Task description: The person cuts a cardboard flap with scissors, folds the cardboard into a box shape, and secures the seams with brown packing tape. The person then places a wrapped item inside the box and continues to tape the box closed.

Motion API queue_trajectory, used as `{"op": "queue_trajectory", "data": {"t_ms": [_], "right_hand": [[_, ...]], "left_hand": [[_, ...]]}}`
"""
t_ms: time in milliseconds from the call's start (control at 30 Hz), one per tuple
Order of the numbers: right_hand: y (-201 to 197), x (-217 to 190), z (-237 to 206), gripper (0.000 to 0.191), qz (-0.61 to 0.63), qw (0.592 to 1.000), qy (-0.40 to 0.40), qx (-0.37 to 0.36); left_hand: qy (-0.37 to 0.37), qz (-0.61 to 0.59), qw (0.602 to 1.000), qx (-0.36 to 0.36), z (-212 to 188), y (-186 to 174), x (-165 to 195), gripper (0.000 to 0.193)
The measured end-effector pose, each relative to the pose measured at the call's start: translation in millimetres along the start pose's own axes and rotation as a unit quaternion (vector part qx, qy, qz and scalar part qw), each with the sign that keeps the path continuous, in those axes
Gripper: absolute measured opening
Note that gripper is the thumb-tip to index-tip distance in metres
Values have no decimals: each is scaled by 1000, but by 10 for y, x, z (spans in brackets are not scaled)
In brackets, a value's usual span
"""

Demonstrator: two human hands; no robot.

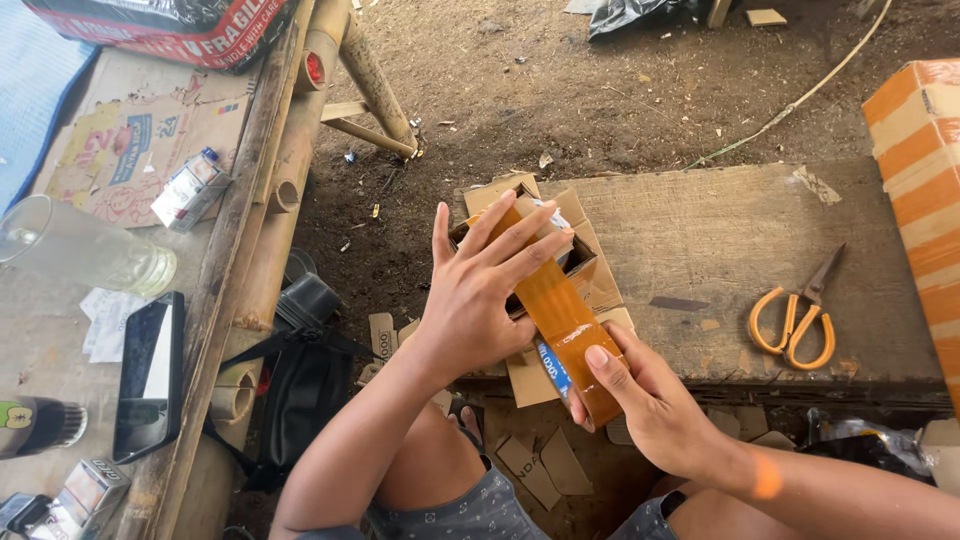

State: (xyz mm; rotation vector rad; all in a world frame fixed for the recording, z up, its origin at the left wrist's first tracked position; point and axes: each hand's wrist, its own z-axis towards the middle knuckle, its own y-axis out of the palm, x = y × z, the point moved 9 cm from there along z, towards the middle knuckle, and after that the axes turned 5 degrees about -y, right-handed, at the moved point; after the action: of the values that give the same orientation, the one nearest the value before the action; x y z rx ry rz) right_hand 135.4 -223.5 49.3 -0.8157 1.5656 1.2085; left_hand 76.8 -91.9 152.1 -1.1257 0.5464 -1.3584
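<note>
Cardboard box (590, 275), small and brown, sits at the near-left corner of the wooden bench (740, 240), with a strip of brown packing tape (560, 310) running from its top toward six o'clock. Largest around it is that bench, then an orange-striped carton (920, 170) at three o'clock, and a bamboo-framed table (250, 230) at nine o'clock carrying a glass jar (80, 250) and a phone (148, 375). Orange-handled scissors (797, 320) lie at four o'clock, well apart from both hands.

The left hand (475, 295) lies spread, fingers flat on the tape over the box top. The right hand (640, 400) pinches the roll end of the tape at five o'clock, thumb on top.

The box overhangs the bench edge, so a hard pull could likely drag it off. Slack or a skewed pull could wrinkle the strip or stick it crooked. The tape may also fold onto itself.
</note>
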Motion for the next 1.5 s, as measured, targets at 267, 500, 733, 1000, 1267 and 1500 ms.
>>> {"op": "queue_trajectory", "data": {"t_ms": [267, 500, 733, 1000, 1267, 1500], "right_hand": [[-49, 21, -30, 45, -60, 998, -7, 0], [-1, 112, 49, 46, -44, 999, 0, -20], [-34, 105, 51, 44, -29, 999, -12, -22], [-300, 328, -102, 43, -305, 944, 125, -8], [-517, 497, 64, 51, -171, 983, 62, -18], [-769, -26, 354, 96, -358, 931, 1, 76]], "left_hand": [[8, -16, 1000, -3, -21, -23, -21, 75], [36, -25, 998, 49, -108, -29, -71, 64], [217, 196, 948, 122, -401, 80, 221, 43], [249, 281, 926, 40, -519, 139, 188, 63], [249, 422, 872, 2, -792, 406, 309, 74], [120, 110, 976, 145, -670, -152, 144, 78]]}}
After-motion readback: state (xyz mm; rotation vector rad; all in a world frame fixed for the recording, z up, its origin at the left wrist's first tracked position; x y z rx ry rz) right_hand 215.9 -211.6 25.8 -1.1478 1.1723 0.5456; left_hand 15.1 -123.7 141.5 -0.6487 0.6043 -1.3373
